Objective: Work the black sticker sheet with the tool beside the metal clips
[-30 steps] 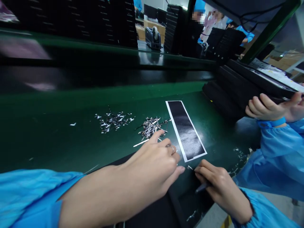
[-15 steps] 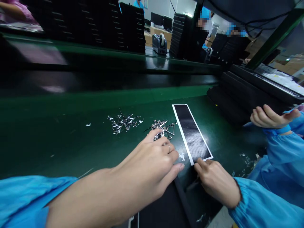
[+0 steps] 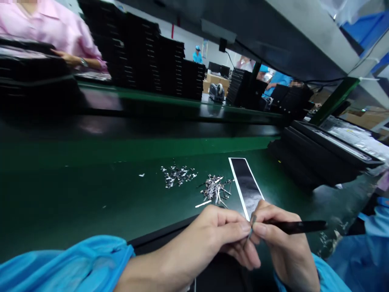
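My left hand (image 3: pixel 225 237) pinches one end of a small, thin greyish strip (image 3: pixel 251 227). Meeting it there, my right hand (image 3: pixel 282 239) has its thumb and forefinger closed at the same strip and also grips a slim black tool (image 3: pixel 304 227) whose tapered end points right; its kind is unclear. Just beyond the hands lies a black sheet with a white border (image 3: pixel 247 178), its near end covered by my fingers. To its left is a pile of small metallic and black strips (image 3: pixel 215 190). Under my hands sits a flat black case-like object (image 3: pixel 164 233), largely hidden.
Another pile of black and white bits (image 3: pixel 178 175) lies farther left on the green table (image 3: pixel 91 194). Black cases (image 3: pixel 322 154) are stacked at right. Tall black stacks (image 3: pixel 142 56) and a tape dispenser (image 3: pixel 216 92) stand behind. A co-worker's blue sleeve (image 3: pixel 377 235) shows at right.
My left hand has left the strip pile and come right to meet my right hand, with a small strip now between them. The black tool now shows in my right hand. The view has tilted up.
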Demonstrator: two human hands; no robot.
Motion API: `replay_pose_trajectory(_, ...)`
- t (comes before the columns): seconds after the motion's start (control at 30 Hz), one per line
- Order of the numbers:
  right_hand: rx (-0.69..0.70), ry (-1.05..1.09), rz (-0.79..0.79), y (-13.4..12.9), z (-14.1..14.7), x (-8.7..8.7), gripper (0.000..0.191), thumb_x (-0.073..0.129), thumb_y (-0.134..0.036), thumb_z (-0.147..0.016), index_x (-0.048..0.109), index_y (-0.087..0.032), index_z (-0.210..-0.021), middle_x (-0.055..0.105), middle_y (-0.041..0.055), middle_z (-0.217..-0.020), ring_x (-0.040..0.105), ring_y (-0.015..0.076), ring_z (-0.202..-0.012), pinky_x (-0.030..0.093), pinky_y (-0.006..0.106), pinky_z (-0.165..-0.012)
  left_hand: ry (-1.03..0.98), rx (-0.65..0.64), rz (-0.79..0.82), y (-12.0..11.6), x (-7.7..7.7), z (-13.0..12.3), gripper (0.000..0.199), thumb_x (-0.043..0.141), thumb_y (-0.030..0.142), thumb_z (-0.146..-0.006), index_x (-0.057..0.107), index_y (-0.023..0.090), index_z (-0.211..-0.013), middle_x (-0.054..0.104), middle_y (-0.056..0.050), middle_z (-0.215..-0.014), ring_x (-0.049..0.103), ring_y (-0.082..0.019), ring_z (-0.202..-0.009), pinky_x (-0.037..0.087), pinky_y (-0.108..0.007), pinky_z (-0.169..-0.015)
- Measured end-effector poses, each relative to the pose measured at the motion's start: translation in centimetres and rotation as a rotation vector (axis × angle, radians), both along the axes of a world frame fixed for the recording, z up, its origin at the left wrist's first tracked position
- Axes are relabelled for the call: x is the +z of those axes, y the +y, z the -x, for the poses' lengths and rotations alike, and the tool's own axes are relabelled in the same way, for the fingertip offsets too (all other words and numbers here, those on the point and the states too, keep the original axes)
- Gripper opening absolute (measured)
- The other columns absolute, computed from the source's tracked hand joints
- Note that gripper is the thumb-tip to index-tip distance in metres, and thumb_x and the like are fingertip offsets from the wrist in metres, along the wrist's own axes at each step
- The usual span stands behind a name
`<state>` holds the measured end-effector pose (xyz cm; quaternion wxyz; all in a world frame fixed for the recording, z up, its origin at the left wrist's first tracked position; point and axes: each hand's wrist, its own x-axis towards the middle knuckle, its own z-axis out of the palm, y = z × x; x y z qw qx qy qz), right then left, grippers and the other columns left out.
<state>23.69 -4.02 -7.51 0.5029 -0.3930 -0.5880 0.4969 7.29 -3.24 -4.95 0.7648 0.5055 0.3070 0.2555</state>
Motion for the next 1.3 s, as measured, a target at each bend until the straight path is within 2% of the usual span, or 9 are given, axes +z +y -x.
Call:
replay_pose_trajectory(0.07,0.034,0.033,-0.011,0.3,0.7,0.2,0.012,0.067,-0.032,-0.072,0.066,-0.022,-0.065,0.055,-0.0017,-0.056,0.048,0.0089,-0.056,0.038,0.021,-0.054,-0.081,0.079,0.085,-0.5,0.1,0.8,0.026,0.052,0.037,-0.075,0.052,0.014,-0.063,0.058,-0.004,-0.061,0.053,-0.014,-0.065,0.040,-0.025,-0.069)
replay_pose_trajectory(0.17,0.080,0.036,-0.001,0.5,1.6,0.5,0.010,0.068,-0.031,-0.072,0.069,-0.021,-0.067,0.057,0.0002,-0.059,0.049,0.0089,-0.057,0.038,0.020,-0.053,-0.034,0.184,0.003,-0.6,0.1,1.9,0.024,0.055,0.037,-0.071,0.052,0.014,-0.063,0.054,0.000,-0.056,0.048,-0.013,-0.061,0.037,-0.024,-0.065)
replay_pose_trajectory(0.4,-0.043,-0.104,0.196,-0.2,3.8,1.3,0.013,0.072,-0.036,-0.063,0.072,-0.026,-0.070,0.063,0.0017,-0.060,0.052,0.0099,-0.056,0.038,0.020,-0.055,0.453,0.367,-0.698,-1.0,-0.6,5.0,0.024,0.040,0.026,-0.083,0.051,0.017,-0.064,0.047,0.002,-0.058,0.044,-0.012,-0.056,0.032,-0.023,-0.055)
replay_pose_trajectory(0.5,0.012,-0.246,0.145,0.1,4.2,1.3,0.013,0.071,-0.037,-0.064,0.070,-0.024,-0.065,0.059,0.0001,-0.059,0.048,0.0085,-0.054,0.035,0.020,-0.052,0.510,0.395,-0.990,-1.5,-1.0,5.7,0.023,0.038,0.017,-0.087,0.055,0.017,-0.071,0.054,0.001,-0.065,0.051,-0.012,-0.063,0.037,-0.022,-0.063)
replay_pose_trajectory(0.57,0.072,-0.304,0.099,0.3,4.4,1.1,0.014,0.069,-0.035,-0.069,0.068,-0.022,-0.063,0.055,-0.0011,-0.058,0.046,0.0082,-0.055,0.034,0.020,-0.052,0.552,0.384,-1.056,-1.7,-1.2,6.0,0.023,0.038,0.015,-0.088,0.057,0.016,-0.075,0.058,0.000,-0.069,0.054,-0.013,-0.066,0.039,-0.022,-0.067)
replay_pose_trajectory(0.8,0.111,-0.317,0.186,0.2,5.4,1.5,0.019,0.067,-0.035,-0.070,0.065,-0.020,-0.059,0.055,-0.0015,-0.057,0.036,0.0053,-0.047,0.028,0.019,-0.042,0.632,0.298,-1.104,-1.9,-1.2,7.4,0.020,0.042,0.011,-0.088,0.060,0.018,-0.083,0.062,0.000,-0.077,0.056,-0.014,-0.073,0.043,-0.024,-0.074)
replay_pose_trajectory(0.97,0.210,-0.455,0.068,0.7,5.7,1.1,0.019,0.060,-0.035,-0.078,0.069,-0.022,-0.067,0.061,-0.0008,-0.062,0.041,0.0051,-0.045,0.033,0.017,-0.041,0.719,0.303,-1.184,-2.2,-1.3,8.4,0.024,0.037,0.011,-0.087,0.060,0.019,-0.085,0.063,-0.003,-0.081,0.055,-0.016,-0.076,0.044,-0.025,-0.079)
replay_pose_trajectory(1.17,0.098,-0.706,-0.359,0.1,5.3,1.2,0.012,0.055,-0.024,-0.083,0.066,-0.024,-0.078,0.061,-0.0031,-0.063,0.062,0.0106,-0.062,0.045,0.013,-0.051,0.840,0.125,-1.110,-2.8,-1.3,9.2,0.024,0.038,0.003,-0.081,0.058,0.016,-0.082,0.061,-0.005,-0.088,0.054,-0.020,-0.082,0.043,-0.036,-0.087)
replay_pose_trajectory(1.3,0.111,-0.845,-0.692,-1.4,4.9,0.9,0.015,0.050,-0.015,-0.083,0.064,-0.022,-0.081,0.064,-0.0019,-0.063,0.061,0.0098,-0.052,0.047,0.012,-0.050,0.832,0.074,-0.902,-3.4,-2.3,9.3,0.021,0.039,0.005,-0.084,0.055,0.016,-0.088,0.057,-0.005,-0.096,0.051,-0.021,-0.097,0.025,-0.048,-0.104)
